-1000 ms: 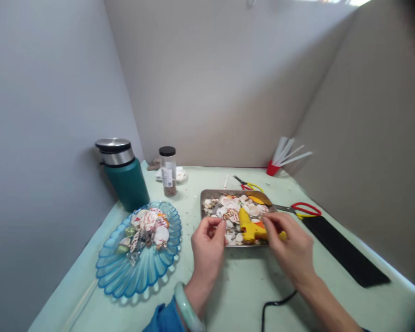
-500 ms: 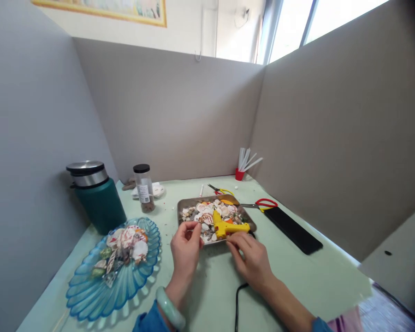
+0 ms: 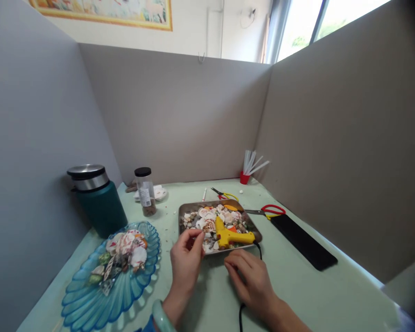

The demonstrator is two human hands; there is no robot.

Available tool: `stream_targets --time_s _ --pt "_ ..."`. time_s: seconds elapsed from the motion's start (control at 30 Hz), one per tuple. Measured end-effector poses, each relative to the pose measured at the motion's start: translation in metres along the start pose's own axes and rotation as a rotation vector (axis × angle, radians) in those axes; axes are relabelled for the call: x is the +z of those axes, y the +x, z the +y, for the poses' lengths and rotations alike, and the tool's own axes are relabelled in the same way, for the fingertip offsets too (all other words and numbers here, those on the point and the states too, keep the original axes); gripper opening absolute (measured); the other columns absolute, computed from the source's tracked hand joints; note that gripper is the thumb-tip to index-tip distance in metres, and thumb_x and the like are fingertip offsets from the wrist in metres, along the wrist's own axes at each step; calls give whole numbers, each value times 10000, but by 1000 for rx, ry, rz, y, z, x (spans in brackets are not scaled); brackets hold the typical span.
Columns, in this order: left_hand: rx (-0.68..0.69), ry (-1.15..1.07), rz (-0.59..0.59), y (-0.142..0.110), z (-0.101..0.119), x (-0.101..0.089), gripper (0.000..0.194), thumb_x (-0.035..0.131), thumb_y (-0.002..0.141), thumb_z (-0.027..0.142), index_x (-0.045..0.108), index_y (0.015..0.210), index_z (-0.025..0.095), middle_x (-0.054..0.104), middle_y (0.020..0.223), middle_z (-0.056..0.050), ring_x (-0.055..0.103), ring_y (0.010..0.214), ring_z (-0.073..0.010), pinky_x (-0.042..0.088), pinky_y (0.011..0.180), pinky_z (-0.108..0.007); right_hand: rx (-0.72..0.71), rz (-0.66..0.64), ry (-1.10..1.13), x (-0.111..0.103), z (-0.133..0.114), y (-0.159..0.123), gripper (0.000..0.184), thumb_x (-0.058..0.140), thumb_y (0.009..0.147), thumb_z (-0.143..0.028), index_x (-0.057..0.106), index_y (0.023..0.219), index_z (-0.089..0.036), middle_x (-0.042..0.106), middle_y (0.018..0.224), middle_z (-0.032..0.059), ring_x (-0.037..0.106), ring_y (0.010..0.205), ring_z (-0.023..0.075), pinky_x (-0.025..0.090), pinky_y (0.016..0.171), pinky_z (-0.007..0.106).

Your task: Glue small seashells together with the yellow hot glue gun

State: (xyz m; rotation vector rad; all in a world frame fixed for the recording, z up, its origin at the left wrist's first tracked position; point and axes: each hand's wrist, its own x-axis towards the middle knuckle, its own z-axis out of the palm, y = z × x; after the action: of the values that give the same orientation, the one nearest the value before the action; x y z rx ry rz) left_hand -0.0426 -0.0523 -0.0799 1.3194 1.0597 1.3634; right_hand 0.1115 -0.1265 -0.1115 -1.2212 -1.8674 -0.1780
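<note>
My left hand is over the near left edge of a metal tray, thumb and forefinger pinched together. Whatever sits between those fingertips is too small to make out. Just in front of the tray, my right hand has its fingers curled and tips pressed together; anything in them is hidden. Seashells fill the tray, and a yellow glue gun lies on top of them, its nozzle end pointing up. The gun's black cord runs over the rim and passes under my right hand.
At left, a blue scalloped glass plate bears shells. Behind it stand a teal bottle and a black-lidded jar. Scissors, a black slab and a red cup of white sticks are at right. Grey partitions enclose the table.
My right hand has drawn back from the glue gun toward me, so a gap now shows between them. My left hand stays pinched by the tray. The camera view has shifted slightly.
</note>
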Motion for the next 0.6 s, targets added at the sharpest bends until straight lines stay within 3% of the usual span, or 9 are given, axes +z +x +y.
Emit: stream_targets --time_s 0.17,0.3,0.43,0.5,0.53,0.6 --pt "20 55 -2 -1 -5 1 194 658 765 332 651 795 141 541 526 35 491 464 -108 385 457 -191 -121 -36 45 3 -3 -3 138 497 854 -72 587 900 -165 651 781 73 608 698 176 462 622 285" --pt "30 103 -7 -1 -9 0 159 633 797 314 652 798 156 539 533 35 490 457 -107 379 443 -191 -318 -117 82 6 -4 5 128 490 864 -109 591 822 -175 639 677 33 551 573 142 386 525 261" --pt "192 245 -34 -2 -8 0 112 588 837 219 665 775 167 617 704 -14 562 570 -122 431 517 -207 -535 -192 147 7 -3 25 205 471 877 -90 588 737 -184 614 588 -3 460 473 122 261 464 282" --pt "298 300 -13 0 -4 0 115 583 834 157 676 766 165 647 764 -34 602 678 -142 459 597 -219 -622 -223 183 7 -4 36 267 415 911 -87 583 724 -177 593 562 -7 440 455 119 244 467 288" --pt "329 321 14 2 -2 -1 119 584 829 132 677 761 163 654 765 -37 612 718 -150 465 632 -225 -601 -304 177 8 -4 40 294 387 935 -97 584 733 -178 599 580 -1 464 479 126 262 484 293" --pt "351 359 89 7 4 -6 127 590 823 112 676 743 160 664 758 -36 613 719 -145 465 643 -224 -641 -332 225 11 -2 46 368 319 970 -111 572 714 -186 585 553 -7 469 466 127 268 484 297"
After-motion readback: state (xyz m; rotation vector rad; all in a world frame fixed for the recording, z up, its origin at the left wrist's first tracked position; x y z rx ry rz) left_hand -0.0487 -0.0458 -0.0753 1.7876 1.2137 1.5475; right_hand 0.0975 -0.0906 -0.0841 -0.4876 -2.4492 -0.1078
